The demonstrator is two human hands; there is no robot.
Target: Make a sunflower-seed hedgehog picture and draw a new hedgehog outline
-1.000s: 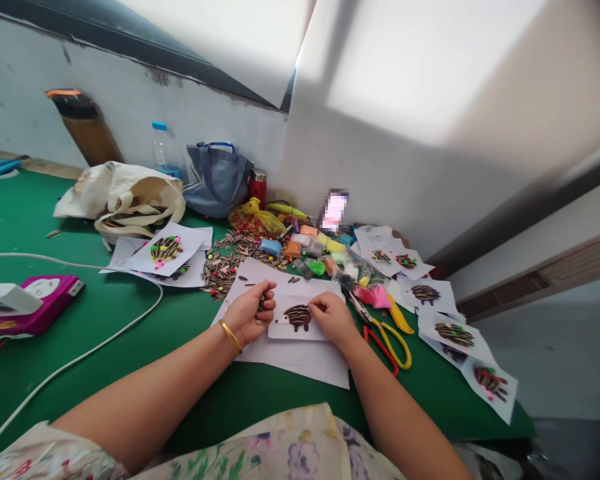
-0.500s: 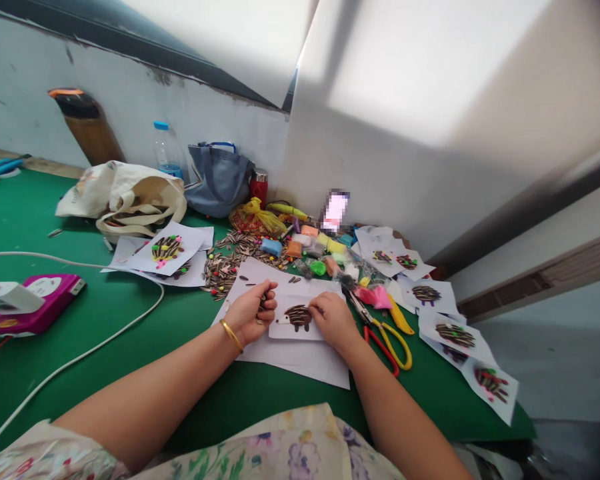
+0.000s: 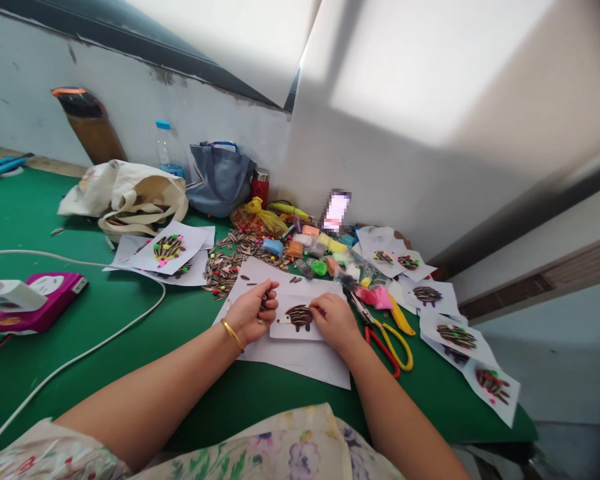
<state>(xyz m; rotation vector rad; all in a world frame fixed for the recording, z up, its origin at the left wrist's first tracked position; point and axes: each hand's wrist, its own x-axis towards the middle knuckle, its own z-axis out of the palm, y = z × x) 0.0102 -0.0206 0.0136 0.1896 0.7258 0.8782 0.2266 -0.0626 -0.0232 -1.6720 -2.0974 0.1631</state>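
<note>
A small white card (image 3: 283, 333) lies on a larger white sheet (image 3: 310, 369). On the card is a dark brown hedgehog (image 3: 299, 318) with striped sunflower seeds set across its back. My left hand (image 3: 254, 311), with a gold bangle at the wrist, is curled around several sunflower seeds (image 3: 264, 301) just left of the hedgehog. My right hand (image 3: 334, 321) rests at the card's right side, its thumb and fingertips pinched together at the hedgehog's rear edge. Whatever is between those fingertips is hidden. A few loose seeds (image 3: 295, 279) lie on the sheet above the card.
A heap of sunflower seeds (image 3: 225, 267) and bagged coloured clay (image 3: 295, 249) lie behind the sheet. Scissors (image 3: 393, 343) and a yellow cutter (image 3: 403, 317) lie at right. Finished seed pictures (image 3: 455, 335) line the right edge. A cable (image 3: 100, 340) and magenta power strip (image 3: 55, 303) are at left.
Both hands stay almost where they were, the right still pinched at the hedgehog's rear. The whole view has shifted very slightly.
</note>
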